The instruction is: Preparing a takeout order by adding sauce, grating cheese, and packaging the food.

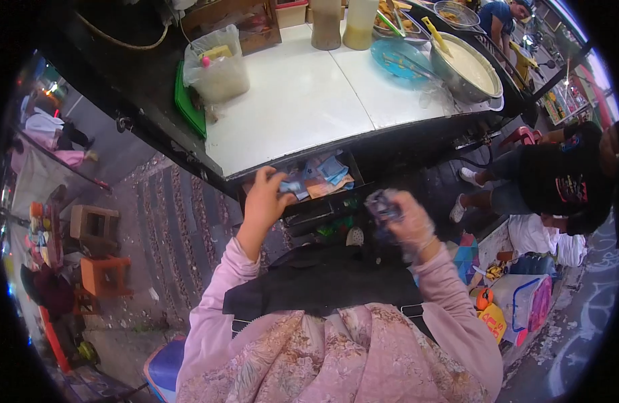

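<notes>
Below the white tiled counter point(289, 101), a drawer point(357, 171) stands pulled out with crumpled banknotes point(327, 174) in it. My bare left hand point(264, 196) is at the drawer's left part, fingers spread and blurred; whether a bluish note by the fingertips is held cannot be told. My right hand point(412, 221), in a clear plastic glove, grips a dark patterned bundle point(382, 209), likely cloth, right of the drawer. Motion blur hides its detail.
A metal bowl of batter point(465, 68), a blue plate point(400, 58) and two sauce bottles point(325, 25) stand on the counter's far side. A plastic-lined container point(216, 65) and green tray point(188, 103) are at left. A person in black point(561, 176) stands at right; stools point(105, 274) are at left.
</notes>
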Tool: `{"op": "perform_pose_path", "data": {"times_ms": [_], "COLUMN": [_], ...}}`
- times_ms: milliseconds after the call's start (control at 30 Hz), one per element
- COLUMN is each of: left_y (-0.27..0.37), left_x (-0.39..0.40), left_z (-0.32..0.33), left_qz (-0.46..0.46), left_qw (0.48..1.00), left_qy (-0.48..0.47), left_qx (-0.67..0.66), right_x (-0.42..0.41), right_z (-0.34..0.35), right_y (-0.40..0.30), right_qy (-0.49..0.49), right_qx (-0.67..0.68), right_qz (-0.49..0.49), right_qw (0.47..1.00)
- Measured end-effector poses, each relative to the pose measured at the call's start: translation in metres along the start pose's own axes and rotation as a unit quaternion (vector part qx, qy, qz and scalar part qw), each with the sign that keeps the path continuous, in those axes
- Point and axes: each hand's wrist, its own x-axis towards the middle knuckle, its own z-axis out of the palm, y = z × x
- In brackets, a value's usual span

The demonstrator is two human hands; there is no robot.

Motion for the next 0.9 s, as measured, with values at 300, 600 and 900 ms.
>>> {"op": "perform_pose_path", "data": {"times_ms": [300,600,900], "left_y": [-0.010,0.006,-0.024], "left_x": [-0.074,-0.081,-0.068], "left_z": [0.019,0.043,0.032], "left_qz": [0.211,0.086,0.323], "left_qw": [0.976,0.996,0.943], "left_qy": [-0.025,-0.017,0.041], "left_qx": [-0.044,-0.024,-0.067], "right_x": [0.033,0.025,0.026], "right_z": [0.136,0.104,0.055], "right_y": [-0.063,-0.059,-0.060], "right_qy": [-0.055,-0.056,-0.061], "right_qx": [-0.113,0.054,-0.060], "right_qz": [-0.261,-0.072,-0.254], "right_qw": [0.957,0.994,0.963]}}
